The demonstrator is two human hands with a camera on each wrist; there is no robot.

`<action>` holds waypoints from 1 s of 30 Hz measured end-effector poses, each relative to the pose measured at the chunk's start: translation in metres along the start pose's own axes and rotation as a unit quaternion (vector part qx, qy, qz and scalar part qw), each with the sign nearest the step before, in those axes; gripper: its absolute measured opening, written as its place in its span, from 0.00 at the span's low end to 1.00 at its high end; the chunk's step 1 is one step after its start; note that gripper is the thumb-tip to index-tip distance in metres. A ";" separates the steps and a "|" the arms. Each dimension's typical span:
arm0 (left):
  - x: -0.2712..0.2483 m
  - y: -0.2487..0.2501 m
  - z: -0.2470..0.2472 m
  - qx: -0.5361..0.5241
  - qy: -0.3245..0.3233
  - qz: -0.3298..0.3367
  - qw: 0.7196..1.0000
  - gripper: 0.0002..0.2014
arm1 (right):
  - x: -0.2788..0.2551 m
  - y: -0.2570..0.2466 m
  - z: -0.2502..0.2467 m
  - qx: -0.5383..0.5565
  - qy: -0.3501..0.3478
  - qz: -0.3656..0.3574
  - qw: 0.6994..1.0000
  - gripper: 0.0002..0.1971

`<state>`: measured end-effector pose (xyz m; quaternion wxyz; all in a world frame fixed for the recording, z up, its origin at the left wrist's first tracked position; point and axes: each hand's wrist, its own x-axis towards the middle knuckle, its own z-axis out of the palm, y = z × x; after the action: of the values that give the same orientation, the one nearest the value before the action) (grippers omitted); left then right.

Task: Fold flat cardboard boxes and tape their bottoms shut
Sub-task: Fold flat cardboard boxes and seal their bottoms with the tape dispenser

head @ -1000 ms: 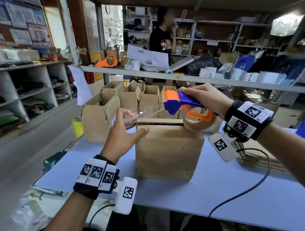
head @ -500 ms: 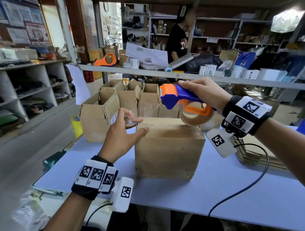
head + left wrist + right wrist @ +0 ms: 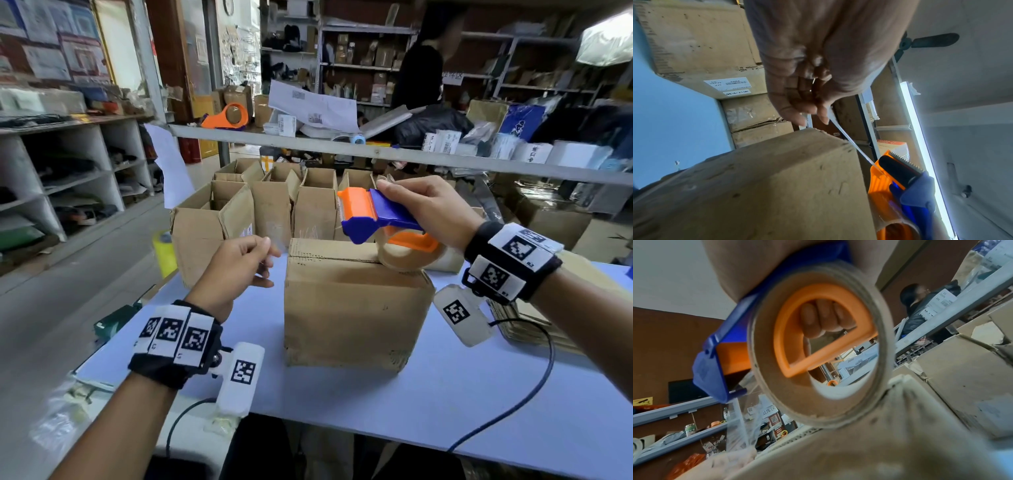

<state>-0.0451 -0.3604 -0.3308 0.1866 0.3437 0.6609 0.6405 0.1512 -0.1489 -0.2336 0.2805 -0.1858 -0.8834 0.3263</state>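
A folded cardboard box (image 3: 352, 301) stands bottom up on the blue table (image 3: 445, 394). My right hand (image 3: 428, 209) grips an orange and blue tape dispenser (image 3: 373, 216) above the box's far right corner, its tape roll (image 3: 818, 344) resting on the box top. A strip of clear tape (image 3: 851, 141) runs from the dispenser (image 3: 898, 186) to my left hand (image 3: 239, 267), which pinches its free end just left of the box's top left edge (image 3: 813, 104).
Several open cardboard boxes (image 3: 274, 205) stand in rows behind the box. A stack of flat boxes (image 3: 527, 318) lies at the right. A shelf rail (image 3: 376, 150) crosses above, with another dispenser (image 3: 229, 116) on it. A person (image 3: 421, 75) stands beyond.
My left hand has lifted off the box's corner and drawn left with the tape end. The dispenser has shifted slightly right, so the tape strip is longer.
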 end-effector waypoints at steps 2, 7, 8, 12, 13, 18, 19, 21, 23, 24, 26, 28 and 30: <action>0.003 -0.007 0.001 0.032 -0.003 0.006 0.999 0.16 | 0.000 -0.001 0.001 -0.011 -0.007 -0.005 1.000 0.21; 0.011 -0.019 0.000 0.084 0.014 0.041 0.996 0.14 | 0.003 -0.004 0.003 -0.051 -0.020 -0.009 0.998 0.25; 0.012 -0.022 0.001 0.094 0.016 0.047 0.994 0.13 | 0.004 -0.005 0.004 -0.057 -0.021 -0.007 0.998 0.25; 0.012 -0.033 0.004 0.109 0.020 0.040 0.993 0.09 | 0.006 -0.005 0.005 -0.073 -0.028 -0.002 0.997 0.25; 0.012 -0.034 0.006 0.100 0.018 0.027 0.994 0.08 | 0.006 -0.004 0.005 -0.073 -0.029 -0.003 0.997 0.26; 0.004 -0.034 0.020 0.134 0.009 0.021 0.991 0.13 | 0.008 -0.001 0.006 -0.061 -0.025 -0.006 0.998 0.26; 0.003 -0.035 0.023 0.158 0.007 0.033 0.987 0.12 | 0.008 -0.001 0.006 -0.060 -0.023 -0.007 0.998 0.26; 0.002 -0.034 0.027 0.210 -0.002 0.051 0.976 0.11 | 0.008 -0.001 0.007 -0.060 -0.021 -0.009 0.998 0.26; 0.004 -0.030 0.026 0.249 -0.007 0.054 0.967 0.10 | 0.008 -0.001 0.007 -0.061 -0.017 -0.009 0.998 0.26; 0.004 -0.026 0.024 0.272 -0.012 0.052 0.961 0.10 | 0.008 -0.001 0.007 -0.062 -0.017 -0.010 0.998 0.25; 0.003 -0.021 0.022 0.326 -0.032 0.048 0.943 0.09 | 0.008 -0.002 0.007 -0.068 -0.014 -0.011 0.998 0.26; 0.000 -0.020 0.020 0.350 -0.061 0.010 0.935 0.07 | 0.008 -0.002 0.007 -0.076 -0.009 -0.011 0.997 0.28; -0.004 -0.023 0.020 0.343 -0.074 -0.022 0.936 0.08 | 0.008 -0.002 0.007 -0.083 -0.006 -0.014 0.996 0.30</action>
<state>-0.0337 -0.3477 -0.3559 0.1194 0.4185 0.8323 0.3433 0.1404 -0.1492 -0.2331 0.2636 -0.1941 -0.9115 0.2489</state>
